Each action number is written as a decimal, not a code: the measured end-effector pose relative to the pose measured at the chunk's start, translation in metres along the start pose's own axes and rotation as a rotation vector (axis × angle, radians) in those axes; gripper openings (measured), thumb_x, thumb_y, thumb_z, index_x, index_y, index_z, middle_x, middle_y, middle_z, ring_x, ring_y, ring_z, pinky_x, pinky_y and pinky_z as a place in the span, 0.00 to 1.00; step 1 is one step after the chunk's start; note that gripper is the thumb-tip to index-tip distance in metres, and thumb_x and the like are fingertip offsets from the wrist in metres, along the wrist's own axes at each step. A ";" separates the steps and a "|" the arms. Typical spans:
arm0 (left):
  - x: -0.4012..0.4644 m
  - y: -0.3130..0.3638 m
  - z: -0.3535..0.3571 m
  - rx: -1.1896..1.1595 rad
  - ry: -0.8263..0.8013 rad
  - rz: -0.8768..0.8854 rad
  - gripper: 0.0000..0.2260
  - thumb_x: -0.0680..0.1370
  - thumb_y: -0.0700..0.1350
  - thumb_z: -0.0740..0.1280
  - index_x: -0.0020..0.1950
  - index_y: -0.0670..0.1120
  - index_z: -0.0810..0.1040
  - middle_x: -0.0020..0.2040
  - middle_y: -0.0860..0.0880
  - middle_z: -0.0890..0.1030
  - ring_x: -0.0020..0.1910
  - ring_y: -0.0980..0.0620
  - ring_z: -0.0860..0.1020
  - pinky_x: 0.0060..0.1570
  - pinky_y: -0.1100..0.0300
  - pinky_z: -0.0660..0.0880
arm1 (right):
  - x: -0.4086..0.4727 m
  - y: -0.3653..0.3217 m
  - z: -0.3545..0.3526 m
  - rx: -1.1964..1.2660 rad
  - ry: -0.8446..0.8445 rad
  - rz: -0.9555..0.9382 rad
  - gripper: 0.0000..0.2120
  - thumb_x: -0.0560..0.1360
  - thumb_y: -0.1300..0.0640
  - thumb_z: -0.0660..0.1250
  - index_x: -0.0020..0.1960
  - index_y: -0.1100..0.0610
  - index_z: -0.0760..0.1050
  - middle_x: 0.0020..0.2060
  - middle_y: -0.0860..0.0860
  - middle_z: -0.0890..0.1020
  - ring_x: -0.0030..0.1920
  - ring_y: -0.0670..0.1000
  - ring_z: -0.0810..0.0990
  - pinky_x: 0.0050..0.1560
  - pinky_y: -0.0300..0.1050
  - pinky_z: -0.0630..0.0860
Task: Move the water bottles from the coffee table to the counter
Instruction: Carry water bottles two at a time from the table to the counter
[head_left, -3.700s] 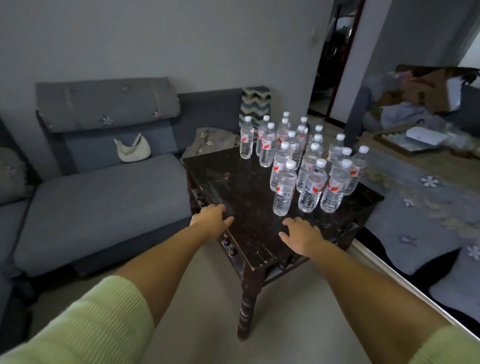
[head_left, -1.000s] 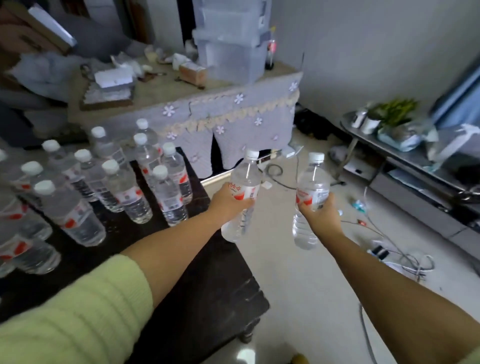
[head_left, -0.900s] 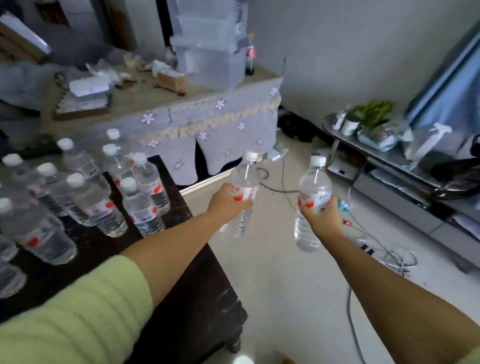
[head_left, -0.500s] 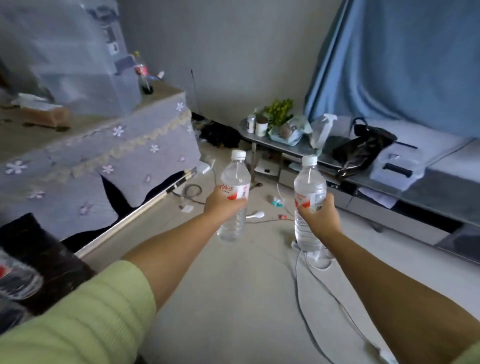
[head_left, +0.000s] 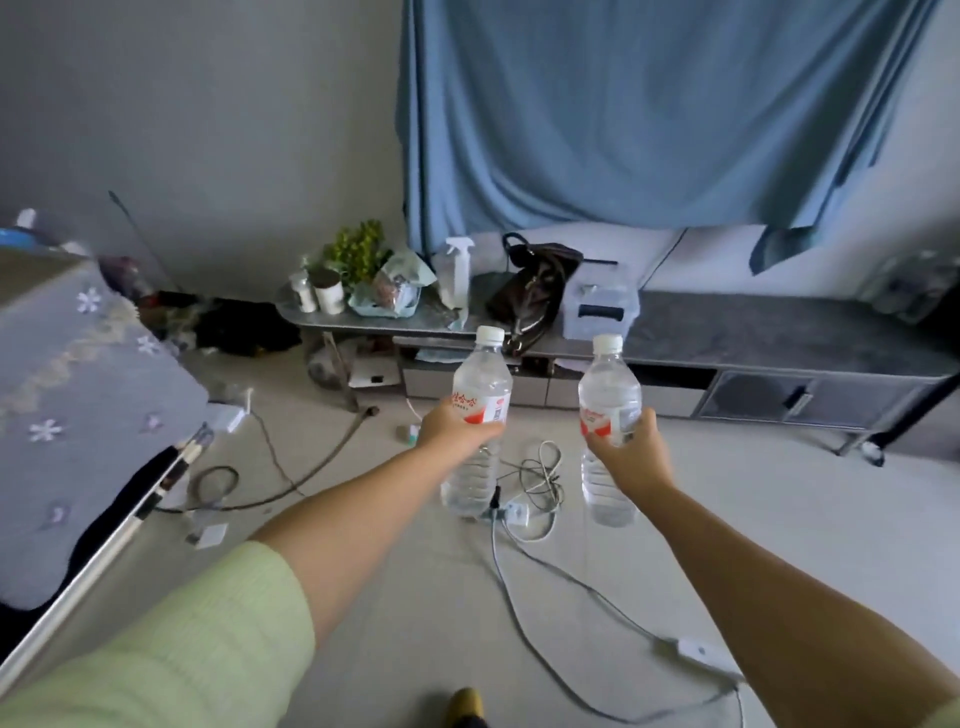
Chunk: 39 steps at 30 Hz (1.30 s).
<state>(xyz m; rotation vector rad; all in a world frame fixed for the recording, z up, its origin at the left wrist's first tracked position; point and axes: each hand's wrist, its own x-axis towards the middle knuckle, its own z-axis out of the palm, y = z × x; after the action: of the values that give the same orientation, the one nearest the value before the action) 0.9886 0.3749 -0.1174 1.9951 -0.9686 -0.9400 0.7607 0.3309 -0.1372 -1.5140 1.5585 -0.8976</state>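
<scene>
Above a pale floor strewn with cables (head_left: 540, 470), two bare forearms reached forward, each hand carrying one upright water bottle. The left hand (head_left: 453, 431) wrapped its fingers round the waist of the left bottle (head_left: 478, 410), just under the red and white label. The right hand (head_left: 631, 452) gripped the right bottle (head_left: 608, 410) at the same height, thumb across the label. Both bottles were clear, full and white-capped, held apart from each other in the air.

Ahead, a long low grey surface (head_left: 753, 332) ran along the wall under a blue curtain (head_left: 649, 114). Its left part carried a plant (head_left: 358, 249), a spray bottle (head_left: 457, 270), a dark bag (head_left: 535, 286) and a small plastic box (head_left: 602, 306); its right part looked bare and seemed the likely place to set the bottles down.

Risk, as a judgement: the loose cables lay directly between the person and that surface, so a foot could catch one and cause a stumble or a dropped bottle. Setting down near the bag or box could also knock a bottle over.
</scene>
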 end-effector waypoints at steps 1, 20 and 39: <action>0.012 0.008 0.006 0.015 -0.027 0.022 0.24 0.65 0.51 0.77 0.58 0.48 0.76 0.53 0.50 0.82 0.49 0.50 0.79 0.44 0.61 0.73 | 0.009 0.002 -0.005 0.008 0.019 0.012 0.20 0.71 0.49 0.74 0.52 0.54 0.65 0.41 0.48 0.78 0.39 0.47 0.78 0.32 0.40 0.69; 0.157 0.178 0.218 0.170 -0.481 0.240 0.24 0.63 0.52 0.78 0.56 0.51 0.77 0.50 0.52 0.82 0.50 0.50 0.80 0.56 0.51 0.78 | 0.150 0.081 -0.143 0.114 0.389 0.217 0.22 0.71 0.57 0.75 0.58 0.65 0.70 0.47 0.61 0.81 0.46 0.59 0.81 0.46 0.51 0.78; 0.168 0.366 0.511 0.148 -0.767 0.344 0.15 0.65 0.43 0.77 0.50 0.47 0.80 0.47 0.46 0.84 0.48 0.47 0.82 0.54 0.48 0.79 | 0.302 0.168 -0.392 0.145 0.606 0.261 0.20 0.72 0.58 0.74 0.59 0.64 0.71 0.47 0.61 0.81 0.46 0.59 0.81 0.43 0.45 0.76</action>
<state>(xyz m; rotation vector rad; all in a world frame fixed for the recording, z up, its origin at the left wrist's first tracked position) 0.5226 -0.0786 -0.1079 1.4918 -1.7691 -1.4953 0.3357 0.0269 -0.1243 -0.9442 2.0024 -1.3573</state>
